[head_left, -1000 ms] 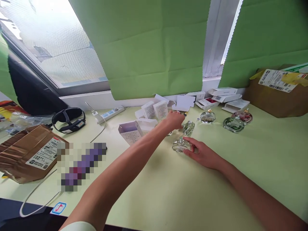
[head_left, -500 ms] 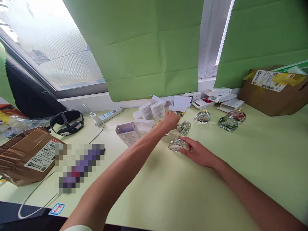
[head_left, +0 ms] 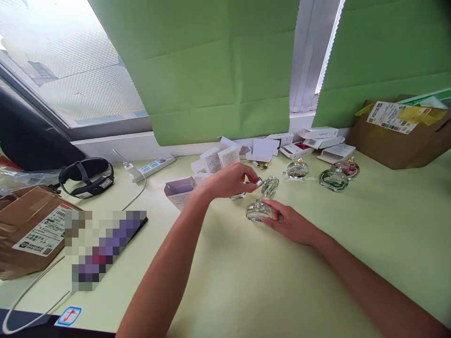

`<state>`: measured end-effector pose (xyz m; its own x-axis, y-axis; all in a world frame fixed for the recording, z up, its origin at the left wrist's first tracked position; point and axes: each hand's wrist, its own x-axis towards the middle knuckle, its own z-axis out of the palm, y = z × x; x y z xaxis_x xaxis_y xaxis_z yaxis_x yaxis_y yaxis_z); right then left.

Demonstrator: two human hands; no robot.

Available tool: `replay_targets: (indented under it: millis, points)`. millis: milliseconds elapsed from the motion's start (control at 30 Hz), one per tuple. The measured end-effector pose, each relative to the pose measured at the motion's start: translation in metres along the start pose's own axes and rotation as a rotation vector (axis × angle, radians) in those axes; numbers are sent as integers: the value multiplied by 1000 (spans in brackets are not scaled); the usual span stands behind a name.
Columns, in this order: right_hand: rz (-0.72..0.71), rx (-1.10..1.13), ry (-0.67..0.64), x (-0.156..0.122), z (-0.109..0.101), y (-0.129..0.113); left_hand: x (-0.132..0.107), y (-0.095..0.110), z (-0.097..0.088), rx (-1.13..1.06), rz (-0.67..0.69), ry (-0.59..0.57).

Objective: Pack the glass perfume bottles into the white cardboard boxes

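Observation:
My left hand (head_left: 229, 180) hovers above the pale green table (head_left: 268, 277), its fingers pinched on a small clear cap (head_left: 259, 182). Just below it my right hand (head_left: 291, 223) rests on the table and steadies a round clear glass bottle (head_left: 256, 211) with its fingertips. A second clear bottle (head_left: 270, 185) stands right behind, close to the cap. Another small glass piece (head_left: 238, 195) lies under my left hand, mostly hidden.
Three more round bottles (head_left: 298, 170) (head_left: 333, 179) (head_left: 347, 167) stand to the right. Several open white cartons (head_left: 218, 159) and flat boxes (head_left: 319, 134) crowd the far edge. A brown parcel (head_left: 398, 136) sits far right, another (head_left: 31, 230) left, with a power strip (head_left: 153, 166) and black headband (head_left: 86, 176).
My left hand has pulled back from the far cartons toward me and now shows the small cap in its fingertips. My right hand stays on the round bottle.

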<state>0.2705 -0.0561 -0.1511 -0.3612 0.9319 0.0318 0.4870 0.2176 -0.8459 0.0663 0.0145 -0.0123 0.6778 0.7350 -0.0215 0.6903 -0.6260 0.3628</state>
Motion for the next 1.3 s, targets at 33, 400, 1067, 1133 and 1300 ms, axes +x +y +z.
replay_targets:
  millis: [33, 400, 1067, 1133, 1300]
  points:
    - [0, 1, 0, 0, 0, 0, -4, 0, -2, -20, -7, -58]
    - [101, -9, -19, -2, -1, 1, -23, -1, -17, 40, -89, -254]
    - [36, -81, 1, -1, -2, 0, -3, 21, 9, 64, 132, -194]
    - [43, -68, -7, -1, -1, 2, -4, 21, 8, 62, 123, -195]
    - [-95, -38, 133, -3, 6, 5, -10, 16, 0, 36, 129, -79]
